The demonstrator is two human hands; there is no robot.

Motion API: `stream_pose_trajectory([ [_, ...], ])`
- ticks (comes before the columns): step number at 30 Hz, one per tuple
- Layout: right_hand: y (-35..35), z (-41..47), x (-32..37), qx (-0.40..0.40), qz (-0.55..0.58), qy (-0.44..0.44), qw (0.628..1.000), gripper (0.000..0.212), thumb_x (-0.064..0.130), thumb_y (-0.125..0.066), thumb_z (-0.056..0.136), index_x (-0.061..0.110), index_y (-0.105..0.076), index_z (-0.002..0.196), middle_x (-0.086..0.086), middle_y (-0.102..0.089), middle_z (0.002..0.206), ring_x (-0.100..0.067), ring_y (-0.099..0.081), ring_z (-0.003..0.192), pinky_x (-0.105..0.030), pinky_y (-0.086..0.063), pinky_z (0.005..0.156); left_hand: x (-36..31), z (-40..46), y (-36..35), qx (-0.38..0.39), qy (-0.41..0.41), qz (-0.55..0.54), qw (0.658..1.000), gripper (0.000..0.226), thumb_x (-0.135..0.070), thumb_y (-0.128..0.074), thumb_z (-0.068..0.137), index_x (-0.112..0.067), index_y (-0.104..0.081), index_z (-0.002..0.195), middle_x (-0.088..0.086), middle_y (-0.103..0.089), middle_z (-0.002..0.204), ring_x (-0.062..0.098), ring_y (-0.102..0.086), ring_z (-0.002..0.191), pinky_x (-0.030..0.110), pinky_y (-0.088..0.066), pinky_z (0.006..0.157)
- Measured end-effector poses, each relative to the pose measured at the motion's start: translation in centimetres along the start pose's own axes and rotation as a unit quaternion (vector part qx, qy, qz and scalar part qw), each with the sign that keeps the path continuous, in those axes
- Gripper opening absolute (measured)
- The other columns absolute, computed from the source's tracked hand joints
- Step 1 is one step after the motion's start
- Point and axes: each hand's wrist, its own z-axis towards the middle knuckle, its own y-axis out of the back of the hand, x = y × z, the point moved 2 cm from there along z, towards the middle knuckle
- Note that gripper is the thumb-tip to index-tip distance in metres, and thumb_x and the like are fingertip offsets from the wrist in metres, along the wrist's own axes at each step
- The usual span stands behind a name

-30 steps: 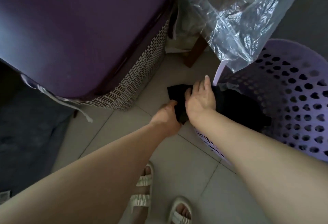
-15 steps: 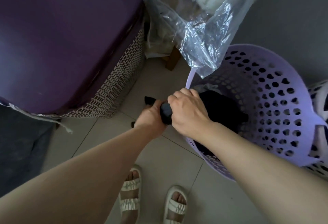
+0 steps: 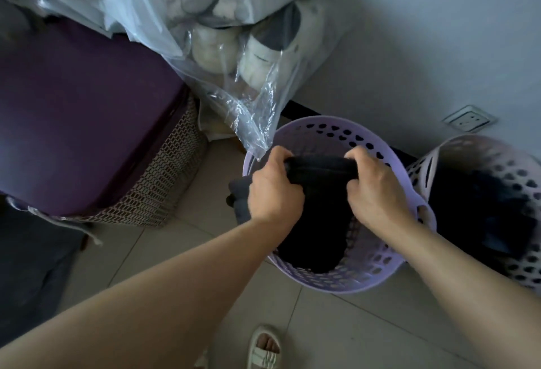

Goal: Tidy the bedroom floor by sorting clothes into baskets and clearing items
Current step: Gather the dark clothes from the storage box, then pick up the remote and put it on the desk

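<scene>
Two hands, left hand [image 3: 273, 190] and right hand [image 3: 373, 193], each grip one black garment [image 3: 319, 210] over one of two baskets [image 3: 409, 190].

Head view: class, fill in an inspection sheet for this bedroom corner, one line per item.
Surface: tiled floor, pale.
Job's things: black garment hanging into lilac basket; second basket holds dark clothes.
Clutter: clear plastic bag of soft items.
Hands: left hand and right hand both grip the garment's top edge.
Cables: nothing seen.
Surroundings: purple bed, wall socket, sandal.
</scene>
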Motion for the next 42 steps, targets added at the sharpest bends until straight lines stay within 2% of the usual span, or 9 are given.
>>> stream_pose_trajectory([
  [4, 5.2, -1.1, -4.1, -0.117, 0.064, -0.064, 0.989, 0.027, 0.000, -0.046, 0.086, 0.008, -0.055, 0.110, -0.017, -0.061, 0.104, -0.035, -0.057, 0.095, -0.043, -0.047, 0.077, -7.0, -1.9, -2.9, 0.054, -0.079, -0.080, 0.992, 0.044, 0.001, -0.052, 0.071, -0.026, -0.053, 0.106, -0.003, -0.065, 0.090, 0.019, -0.058, 0.090, 0.024, -0.042, 0.073],
  [7, 6.2, -1.3, -6.8, -0.149, 0.075, -0.094, 0.981, 0.025, 0.001, -0.046, 0.085, 0.007, -0.056, 0.107, -0.018, -0.061, 0.105, -0.037, -0.056, 0.099, -0.042, -0.046, 0.078, -9.1, -2.5, -5.1, 0.080, -0.106, -0.078, 0.988, 0.045, 0.002, -0.053, 0.072, -0.025, -0.050, 0.109, -0.002, -0.064, 0.089, 0.020, -0.060, 0.086, 0.023, -0.042, 0.066],
  [9, 5.2, -1.0, -8.0, -0.093, 0.049, -0.102, 0.989, 0.030, 0.005, -0.049, 0.087, 0.008, -0.054, 0.117, -0.018, -0.057, 0.114, -0.036, -0.052, 0.107, -0.040, -0.044, 0.085, -8.0, -2.4, -6.2, 0.100, -0.086, -0.034, 0.991, 0.047, 0.000, -0.053, 0.077, -0.023, -0.046, 0.118, 0.004, -0.065, 0.100, 0.025, -0.061, 0.095, 0.028, -0.045, 0.073],
  [12, 1.6, -1.5, -9.1, 0.096, -0.037, -0.113, 0.988, 0.054, 0.020, -0.056, 0.090, 0.012, -0.036, 0.140, -0.015, -0.041, 0.137, -0.035, -0.040, 0.124, -0.042, -0.041, 0.099, -2.9, -2.3, -6.5, 0.146, 0.032, 0.086, 0.985, 0.058, -0.012, -0.058, 0.084, -0.017, -0.033, 0.136, 0.014, -0.051, 0.129, 0.031, -0.051, 0.117, 0.032, -0.041, 0.089],
  [14, -0.6, -2.6, -8.8, 0.174, -0.013, -0.135, 0.975, 0.061, 0.024, -0.055, 0.093, 0.017, -0.026, 0.145, -0.012, -0.031, 0.143, -0.034, -0.041, 0.123, -0.043, -0.044, 0.095, 0.8, -2.9, -5.5, 0.157, 0.094, 0.134, 0.974, 0.058, -0.016, -0.059, 0.084, -0.015, -0.033, 0.136, 0.015, -0.046, 0.132, 0.032, -0.049, 0.117, 0.034, -0.042, 0.090],
  [16, -2.2, -3.8, -8.0, 0.194, 0.016, -0.137, 0.971, 0.060, 0.023, -0.055, 0.094, 0.018, -0.024, 0.145, -0.012, -0.026, 0.145, -0.031, -0.044, 0.120, -0.038, -0.045, 0.090, 3.5, -3.6, -4.2, 0.150, 0.124, 0.168, 0.967, 0.054, -0.015, -0.058, 0.082, -0.015, -0.038, 0.132, 0.015, -0.048, 0.129, 0.032, -0.051, 0.115, 0.034, -0.043, 0.089],
  [24, -6.4, -4.9, 0.5, 0.220, -0.022, -0.060, 0.973, 0.059, 0.030, -0.056, 0.092, 0.016, -0.027, 0.142, -0.013, -0.029, 0.142, -0.031, -0.045, 0.120, -0.037, -0.042, 0.092, 9.0, -5.6, 1.6, 0.096, 0.189, 0.127, 0.969, 0.046, -0.020, -0.063, 0.080, -0.015, -0.047, 0.122, 0.011, -0.056, 0.117, 0.027, -0.056, 0.106, 0.027, -0.041, 0.075],
  [31, -9.8, -5.7, 9.4, 0.236, -0.075, 0.002, 0.969, 0.056, 0.028, -0.056, 0.092, 0.015, -0.031, 0.140, -0.013, -0.031, 0.141, -0.031, -0.045, 0.121, -0.036, -0.040, 0.095, 14.3, -7.0, 7.8, 0.061, 0.229, 0.076, 0.968, 0.045, -0.019, -0.061, 0.084, -0.014, -0.044, 0.126, 0.011, -0.053, 0.127, 0.027, -0.053, 0.113, 0.031, -0.045, 0.089],
  [42, -19.0, -12.0, 29.4, 0.278, -0.113, 0.093, 0.949, 0.055, 0.029, -0.057, 0.091, 0.015, -0.035, 0.139, -0.010, -0.034, 0.137, -0.027, -0.046, 0.121, -0.035, -0.039, 0.099, 28.8, -13.0, 24.6, -0.011, 0.308, 0.010, 0.951, 0.052, -0.018, -0.062, 0.083, -0.018, -0.042, 0.131, 0.007, -0.054, 0.127, 0.026, -0.055, 0.113, 0.031, -0.047, 0.089],
])
